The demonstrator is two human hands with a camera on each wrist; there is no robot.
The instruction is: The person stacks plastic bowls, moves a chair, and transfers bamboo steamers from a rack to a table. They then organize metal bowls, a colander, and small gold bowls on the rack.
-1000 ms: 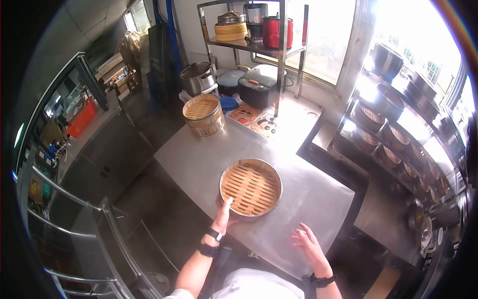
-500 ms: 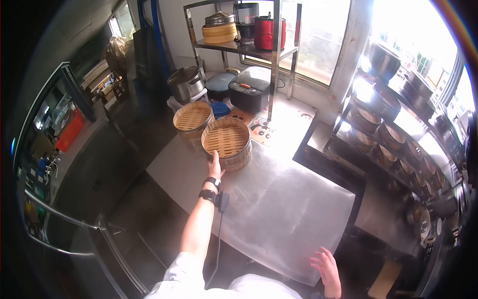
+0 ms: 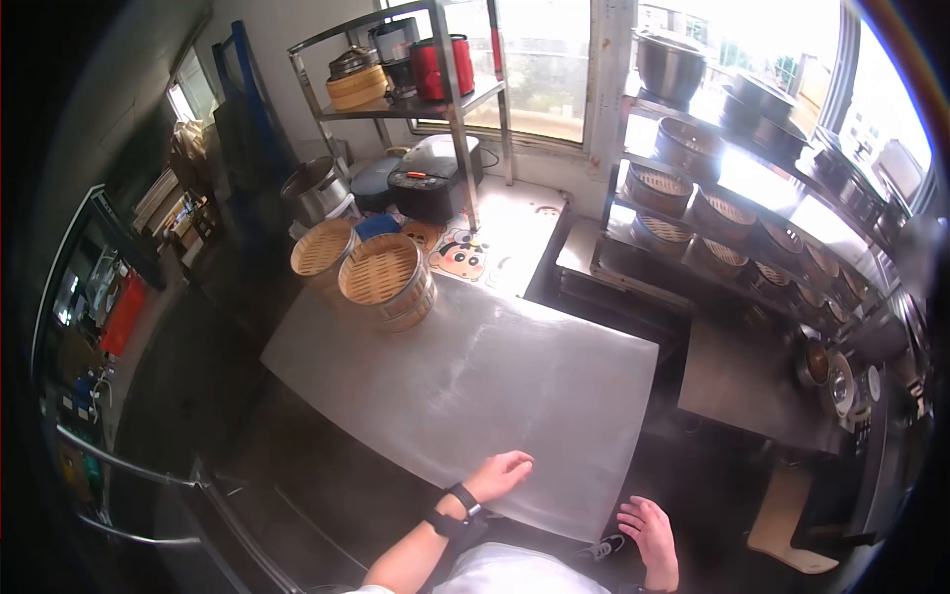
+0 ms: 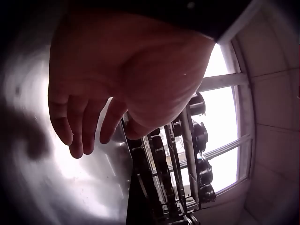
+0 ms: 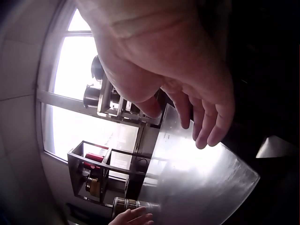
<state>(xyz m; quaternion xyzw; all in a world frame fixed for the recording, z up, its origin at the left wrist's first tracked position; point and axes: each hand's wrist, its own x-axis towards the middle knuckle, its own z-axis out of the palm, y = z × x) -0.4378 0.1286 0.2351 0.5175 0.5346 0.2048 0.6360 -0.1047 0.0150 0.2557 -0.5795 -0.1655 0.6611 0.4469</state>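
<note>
Two round bamboo steamers stand side by side at the far left end of the steel table. The nearer steamer has a slatted base and a banded wall; it partly covers the farther steamer in the head view. My left hand is over the table's near edge, holding nothing, its fingers loosely bent. In the left wrist view the left hand hangs above the shiny steel. My right hand is beside the table's near right corner, empty, with relaxed fingers, as the right wrist view also shows.
A metal rack at the back carries a red appliance and a small steamer. Below it sits a black cooker. On the right, shelves hold several steamers and steel pots. A wooden board lies at lower right.
My left hand carried the steamer to the far left end, put it beside the other one, let go and drew back to the near edge. The view has turned right.
</note>
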